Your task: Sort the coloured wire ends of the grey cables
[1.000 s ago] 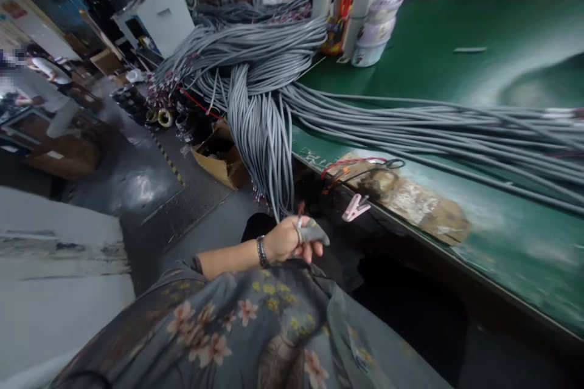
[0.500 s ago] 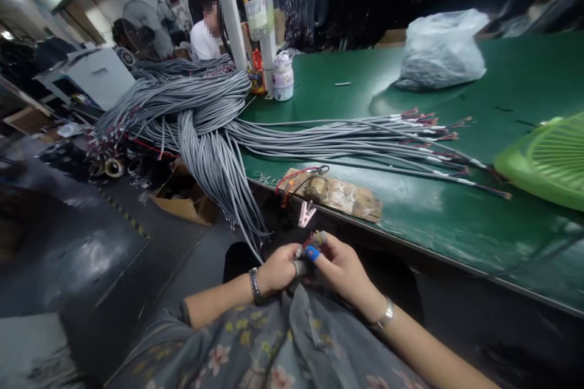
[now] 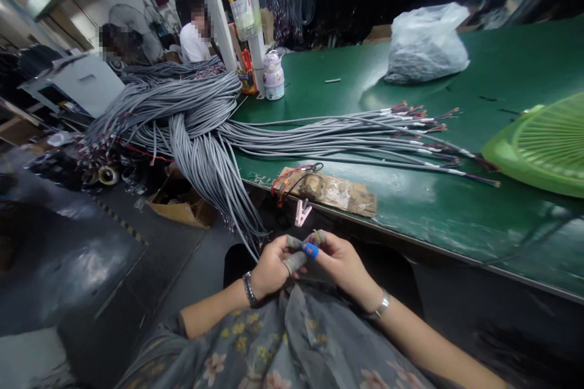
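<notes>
My left hand (image 3: 274, 267), with grey tape or covers on thumb and finger, pinches the end of a grey cable (image 3: 246, 244) that hangs down from the bundle. Most of that end is hidden by the fingers. My right hand (image 3: 340, 262), with a blue wrap on the thumb and a grey one on the finger, meets the left fingertips and pinches thin coloured wires, of which only small bits show. Just beyond the hands, a pink clip (image 3: 302, 213) stands at the bench edge by a taped wooden board (image 3: 340, 193) with red and black leads.
A large bundle of grey cables (image 3: 201, 91) lies across the green bench (image 3: 328, 103), stripped ends to the right. Also there are a green fan (image 3: 542, 146), a plastic bag (image 3: 426, 45) and a purple-white bottle (image 3: 274, 76). A person (image 3: 194, 39) is behind. A cardboard box (image 3: 182, 200) stands below.
My left fingers have shifted their grip and now cover the coloured wires that showed between the hands. The right hand stays almost in place. The whole view has moved slightly.
</notes>
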`<action>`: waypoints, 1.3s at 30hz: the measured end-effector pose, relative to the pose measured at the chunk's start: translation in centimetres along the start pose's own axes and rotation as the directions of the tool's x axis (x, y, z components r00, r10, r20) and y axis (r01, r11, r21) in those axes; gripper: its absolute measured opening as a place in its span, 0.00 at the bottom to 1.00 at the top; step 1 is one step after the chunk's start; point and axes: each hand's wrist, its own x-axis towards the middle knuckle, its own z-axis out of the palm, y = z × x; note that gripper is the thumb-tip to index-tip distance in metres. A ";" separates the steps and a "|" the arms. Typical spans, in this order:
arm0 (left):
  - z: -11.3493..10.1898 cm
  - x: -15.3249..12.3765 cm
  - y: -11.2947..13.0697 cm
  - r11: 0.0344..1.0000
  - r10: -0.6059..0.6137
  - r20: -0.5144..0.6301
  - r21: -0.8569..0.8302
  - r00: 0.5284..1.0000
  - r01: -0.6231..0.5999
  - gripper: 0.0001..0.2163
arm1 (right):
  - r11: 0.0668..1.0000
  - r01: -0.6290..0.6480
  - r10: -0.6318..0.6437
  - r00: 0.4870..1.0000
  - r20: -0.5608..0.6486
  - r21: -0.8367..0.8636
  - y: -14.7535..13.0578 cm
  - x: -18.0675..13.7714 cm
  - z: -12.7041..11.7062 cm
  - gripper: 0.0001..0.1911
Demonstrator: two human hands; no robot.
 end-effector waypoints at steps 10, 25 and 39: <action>0.2 -0.1 0.8 0.996 -0.088 0.017 0.022 0.996 0.087 0.22 | 0.953 -0.204 0.197 0.979 0.051 0.226 -0.4 1.0 1.2 0.23; -0.2 -0.2 -0.1 0.984 -0.124 -0.117 -0.139 0.985 0.108 0.22 | 0.947 -0.214 0.210 0.977 0.044 0.240 0.1 0.8 1.5 0.25; 0.0 0.0 0.0 0.975 -0.118 -0.123 -0.203 0.985 0.091 0.23 | 0.933 -0.240 0.242 0.970 0.027 0.267 0.2 0.9 2.1 0.23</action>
